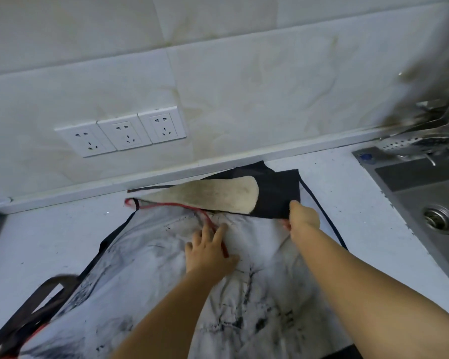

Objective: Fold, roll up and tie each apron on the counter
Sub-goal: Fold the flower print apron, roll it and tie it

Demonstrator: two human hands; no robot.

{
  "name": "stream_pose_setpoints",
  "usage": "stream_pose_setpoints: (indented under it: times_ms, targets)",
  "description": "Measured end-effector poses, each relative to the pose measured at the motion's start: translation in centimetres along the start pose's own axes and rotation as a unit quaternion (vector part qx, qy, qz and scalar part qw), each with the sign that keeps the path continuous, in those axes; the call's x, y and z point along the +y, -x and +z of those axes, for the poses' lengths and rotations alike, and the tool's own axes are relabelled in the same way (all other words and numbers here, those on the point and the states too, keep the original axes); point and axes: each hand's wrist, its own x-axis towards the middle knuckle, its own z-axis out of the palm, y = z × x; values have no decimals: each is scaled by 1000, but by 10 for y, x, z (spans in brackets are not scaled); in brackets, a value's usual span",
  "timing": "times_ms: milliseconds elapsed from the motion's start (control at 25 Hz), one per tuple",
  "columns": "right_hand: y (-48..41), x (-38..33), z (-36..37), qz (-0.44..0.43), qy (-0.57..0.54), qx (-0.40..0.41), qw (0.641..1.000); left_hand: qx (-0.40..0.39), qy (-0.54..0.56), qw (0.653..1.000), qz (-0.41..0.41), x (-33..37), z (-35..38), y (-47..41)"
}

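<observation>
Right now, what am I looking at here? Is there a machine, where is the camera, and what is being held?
There is no machine. These are a person's two bare arms, filmed by one camera worn on the head and looking down. A pale, ink-patterned apron lies spread on the white counter, with a sink to the right. The left hand rests flat on the apron beside a red strap. The right hand pinches the edge of a dark cloth with a cream lining, near the wall.
</observation>
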Motion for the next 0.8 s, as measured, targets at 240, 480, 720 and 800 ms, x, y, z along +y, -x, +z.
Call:
stream_pose_setpoints:
  times_ms: [240,480,720,800]
  targets:
    - [-29,-17,-69,25,51,140,988,-44,180,981,-51,-7,1,-2]
    - [-4,-3,-52,-138,189,190,953,151,209,963,78,-36,25,47]
    - [61,43,32,-492,493,11,717,215,569,773,-180,-48,26,78]
    - [81,54,56,-521,515,-53,679,237,671,643,-284,-59,24,77]
